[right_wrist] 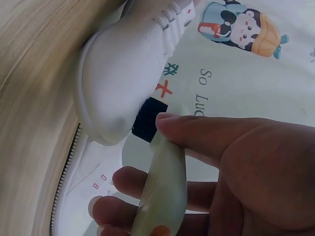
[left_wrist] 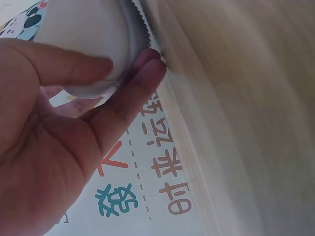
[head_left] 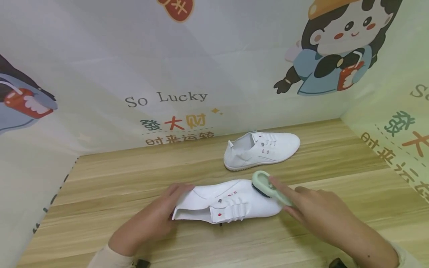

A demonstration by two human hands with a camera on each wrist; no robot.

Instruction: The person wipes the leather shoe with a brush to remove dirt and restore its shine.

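Note:
A white lace-up shoe (head_left: 231, 190) lies tilted on the wooden table, its opening toward the person and its toe to the right. My left hand (head_left: 157, 208) grips it at the heel; in the left wrist view, thumb and fingers (left_wrist: 142, 78) pinch the heel from both sides. The right hand (head_left: 321, 208) holds a light green brush (head_left: 263, 180) by its handle. Dark bristles (right_wrist: 147, 120) touch the toe part of the shoe in the right wrist view, with the thumb pressed near the brush head.
A second white shoe (head_left: 278, 152) stands upright behind the first, toe to the right, close to the back wall. Printed cloth walls (head_left: 167, 56) with cartoon figures and lettering enclose the wooden table (head_left: 117, 178) at the back and both sides.

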